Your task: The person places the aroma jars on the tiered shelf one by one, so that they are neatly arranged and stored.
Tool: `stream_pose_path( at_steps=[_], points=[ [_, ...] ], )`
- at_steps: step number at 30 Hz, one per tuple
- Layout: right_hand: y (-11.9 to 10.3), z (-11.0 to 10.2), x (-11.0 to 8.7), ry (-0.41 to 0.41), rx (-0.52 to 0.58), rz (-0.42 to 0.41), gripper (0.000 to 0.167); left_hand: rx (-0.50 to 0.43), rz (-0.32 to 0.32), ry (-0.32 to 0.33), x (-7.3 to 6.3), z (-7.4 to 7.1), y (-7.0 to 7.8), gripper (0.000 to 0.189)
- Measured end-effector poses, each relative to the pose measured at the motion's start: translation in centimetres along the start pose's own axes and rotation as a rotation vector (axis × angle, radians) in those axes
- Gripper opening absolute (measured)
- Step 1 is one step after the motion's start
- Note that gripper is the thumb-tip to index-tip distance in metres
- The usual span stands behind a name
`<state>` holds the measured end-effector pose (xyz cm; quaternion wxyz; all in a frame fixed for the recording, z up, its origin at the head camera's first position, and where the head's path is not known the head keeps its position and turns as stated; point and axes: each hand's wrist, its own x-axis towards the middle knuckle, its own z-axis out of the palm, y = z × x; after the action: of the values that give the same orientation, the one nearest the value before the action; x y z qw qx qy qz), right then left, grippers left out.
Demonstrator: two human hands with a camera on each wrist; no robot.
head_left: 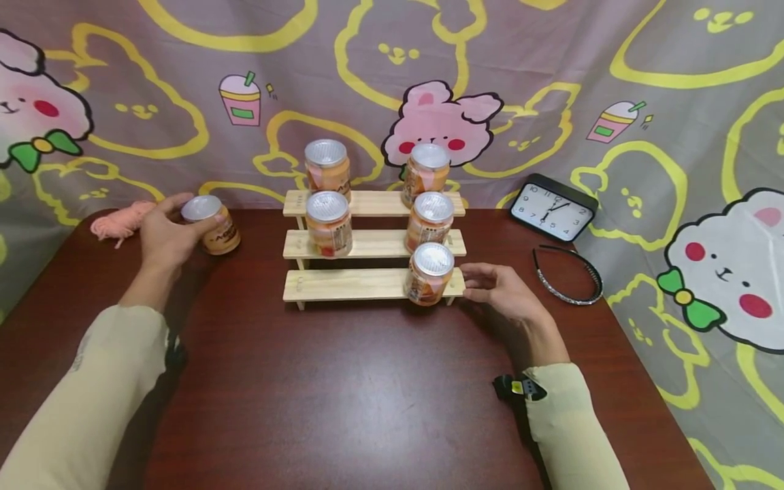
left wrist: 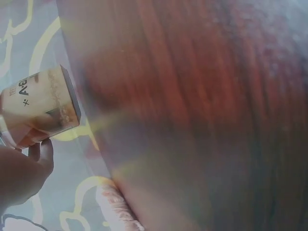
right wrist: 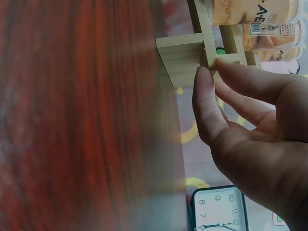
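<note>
My left hand (head_left: 168, 231) holds a can (head_left: 222, 235) with an orange-brown label and silver lid, left of the rack. In the left wrist view the can (left wrist: 41, 106) appears lifted off the table, fingers around its side. My right hand (head_left: 503, 291) is at the right end of a three-step wooden rack (head_left: 349, 284); in the right wrist view its thumb and forefinger pinch the end of the lowest plank (right wrist: 208, 36). Similar cans stand on the rack: two on top, two on the middle step, and one can (head_left: 431, 275) at the right of the lowest step.
A pink yarn bundle (head_left: 122, 221) lies at the table's back left, beside my left hand. At the back right a black-framed clock (head_left: 554, 207) and a headband (head_left: 572, 299) lie near the table edge. A patterned cloth (head_left: 551, 41) hangs behind the dark wooden table (head_left: 367, 401).
</note>
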<state>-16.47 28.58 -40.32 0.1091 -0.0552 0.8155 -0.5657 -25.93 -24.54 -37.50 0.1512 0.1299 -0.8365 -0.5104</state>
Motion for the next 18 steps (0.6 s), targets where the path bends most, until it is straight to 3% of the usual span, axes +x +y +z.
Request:
stream_pose_path(
  at_steps=[18],
  points=[
    [0.1,0.0,0.0,0.005,0.002,0.001,0.05,-0.017,0.106,-0.046,-2.8,-1.4,1.8,0.071]
  ],
)
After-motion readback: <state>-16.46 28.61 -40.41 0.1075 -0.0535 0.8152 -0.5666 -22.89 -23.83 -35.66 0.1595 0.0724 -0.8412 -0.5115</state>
